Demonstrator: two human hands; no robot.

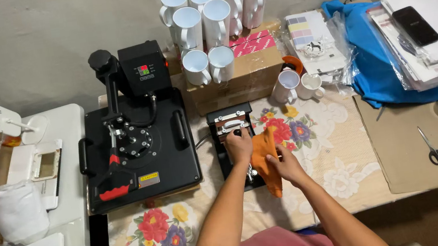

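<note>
Presently, left hand (239,146) is clamped on the mug press (231,138) handle; right hand (287,166) is closed on the orange cloth (266,159).

Flat black heat press (139,145) at left; white mugs (213,18) stacked on a cardboard box (247,76); scissors (434,147) at right.

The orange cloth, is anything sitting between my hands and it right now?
Nothing visible does. The right hand already grips the orange cloth, and the left hand rests against its left edge, over the small black mug press.
</note>
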